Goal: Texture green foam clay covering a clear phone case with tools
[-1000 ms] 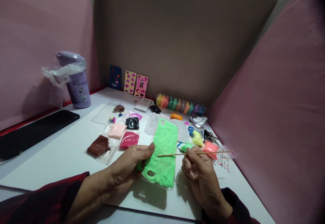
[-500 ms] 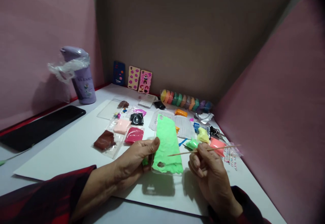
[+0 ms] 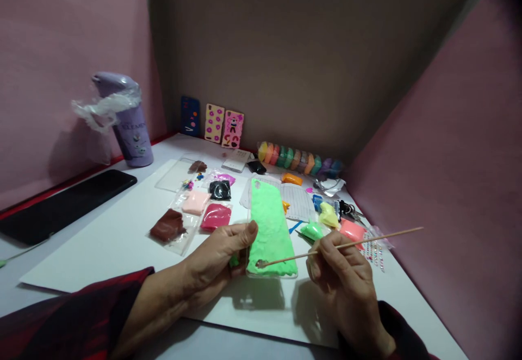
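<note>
Above the white board, a clear phone case covered in bright green clay is tilted up in my left hand. The thumb lies along its left edge, and the other fingers are partly hidden behind. My right hand pinches a thin wooden skewer. Its tip touches or nearly touches the rim of the hole at the case's lower left corner. A packet of green clay lies just beyond my right hand.
Packets of brown, red and black clay lie on the left. A purple bottle and black phone stand and lie further left. Decorated cases lean at the back, near a row of coloured clay.
The skewer's tip has moved down and left, from the middle of the green surface to the corner hole. My right hand has shifted slightly right, and the case has turned a little.
</note>
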A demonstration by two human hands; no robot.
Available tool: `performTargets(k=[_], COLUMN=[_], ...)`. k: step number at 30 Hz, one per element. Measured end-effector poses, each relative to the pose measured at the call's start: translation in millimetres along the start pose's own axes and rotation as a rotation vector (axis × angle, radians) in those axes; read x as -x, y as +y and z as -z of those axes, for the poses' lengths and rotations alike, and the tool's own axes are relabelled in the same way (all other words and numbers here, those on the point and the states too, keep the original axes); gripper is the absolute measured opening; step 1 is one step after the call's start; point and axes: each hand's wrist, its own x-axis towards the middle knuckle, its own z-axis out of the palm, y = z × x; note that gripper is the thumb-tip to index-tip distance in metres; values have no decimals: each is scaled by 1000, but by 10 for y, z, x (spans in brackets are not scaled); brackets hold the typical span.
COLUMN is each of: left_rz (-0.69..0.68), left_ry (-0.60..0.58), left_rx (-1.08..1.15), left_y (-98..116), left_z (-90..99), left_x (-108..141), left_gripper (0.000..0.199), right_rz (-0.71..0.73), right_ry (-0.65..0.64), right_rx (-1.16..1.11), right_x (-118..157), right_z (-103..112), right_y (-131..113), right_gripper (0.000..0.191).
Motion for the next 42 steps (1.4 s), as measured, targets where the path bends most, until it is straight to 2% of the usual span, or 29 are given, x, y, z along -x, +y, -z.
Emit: performTargets(k=[6, 16, 20, 27, 34, 38, 42], left_rz=[-19, -35, -30, -24, -13, -17, -31], left_ry=[35, 52, 40, 31, 25, 16, 29], left_rx=[16, 2, 9, -14, 4, -6, -7], left_y=[-47, -45, -46, -76, -75, -83, -92], left_z=[42, 17, 32, 60, 53, 57, 60], left_x=[-32, -11, -13, -22, -35, -39, -35], left_gripper=[31, 36, 37, 38, 37, 35, 34], right_rz=[236, 452, 493, 542, 497, 556, 606], right_ry=[-49, -31, -79, -76, -100, -184, -132], right_rx=[117, 220, 285, 342, 423, 449, 440], right_x=[122, 170, 187, 200, 231, 239, 254], right_z=[7, -65, -74, -86, -63, -42, -31], right_y=[-11, -32, -39, -33, -58, -70, -74], right_gripper=[20, 16, 15, 15, 16, 17, 19])
